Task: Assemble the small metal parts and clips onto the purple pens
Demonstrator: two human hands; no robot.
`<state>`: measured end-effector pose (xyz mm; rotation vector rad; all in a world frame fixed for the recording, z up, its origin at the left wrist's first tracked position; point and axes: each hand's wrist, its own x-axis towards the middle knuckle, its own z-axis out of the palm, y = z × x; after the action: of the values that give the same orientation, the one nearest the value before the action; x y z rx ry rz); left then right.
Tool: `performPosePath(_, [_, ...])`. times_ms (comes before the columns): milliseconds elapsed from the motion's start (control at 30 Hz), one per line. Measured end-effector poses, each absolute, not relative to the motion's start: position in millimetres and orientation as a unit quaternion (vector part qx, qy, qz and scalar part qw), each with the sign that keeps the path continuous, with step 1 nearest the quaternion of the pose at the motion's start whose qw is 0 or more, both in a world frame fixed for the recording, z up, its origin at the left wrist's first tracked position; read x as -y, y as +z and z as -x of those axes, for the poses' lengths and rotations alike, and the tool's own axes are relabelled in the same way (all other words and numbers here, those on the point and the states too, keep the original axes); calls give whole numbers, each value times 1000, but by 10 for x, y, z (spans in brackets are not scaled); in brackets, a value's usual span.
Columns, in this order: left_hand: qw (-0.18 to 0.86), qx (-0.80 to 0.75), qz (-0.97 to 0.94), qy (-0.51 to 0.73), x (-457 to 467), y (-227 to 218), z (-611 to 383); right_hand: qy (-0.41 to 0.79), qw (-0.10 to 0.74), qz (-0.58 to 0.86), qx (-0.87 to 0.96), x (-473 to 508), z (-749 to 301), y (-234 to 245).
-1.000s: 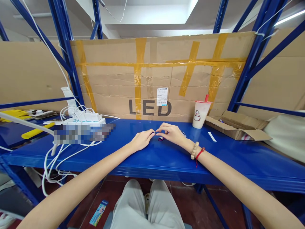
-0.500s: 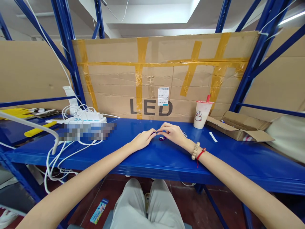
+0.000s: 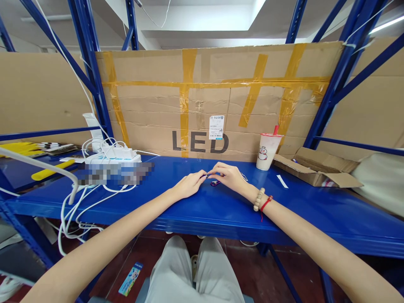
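Over the middle of the blue table, my left hand and my right hand meet at the fingertips. Both are closed in a pinch around something small and dark, too tiny to name. Just below my right fingers lies a small purple object with a metallic glint, partly covered by that hand. Behind the right hand a bit of a thin, light-coloured loop shows. A beaded bracelet and a red cord sit on my right wrist.
A lidded cup with a red straw stands right of my hands, near a paper strip and an open cardboard box. Leftward are a white power strip, tangled cables and a yellow-handled tool. A large carton walls the back.
Almost nothing differs. The fingertips shift very slightly around the small thing between them, while both arms stay in place.
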<state>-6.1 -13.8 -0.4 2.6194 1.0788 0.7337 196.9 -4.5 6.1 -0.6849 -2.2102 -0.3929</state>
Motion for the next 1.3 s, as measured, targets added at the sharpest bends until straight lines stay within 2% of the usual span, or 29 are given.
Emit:
performPosePath(433, [106,-353,-902,226,128,-47,70,-136,367,258,883,26,-2002,10])
performPosePath(933, [89,-336,-901,262,142,-35,70,91,396,332,851,20,-1896,4])
performPosePath(1100, [73,-361,-894,257,161,-9,56,72,400,343,847,8,-1887,9])
performPosePath(1300, [51,-398,-875,271,156,-8,43,-27,399,339,852,8,-1917,24])
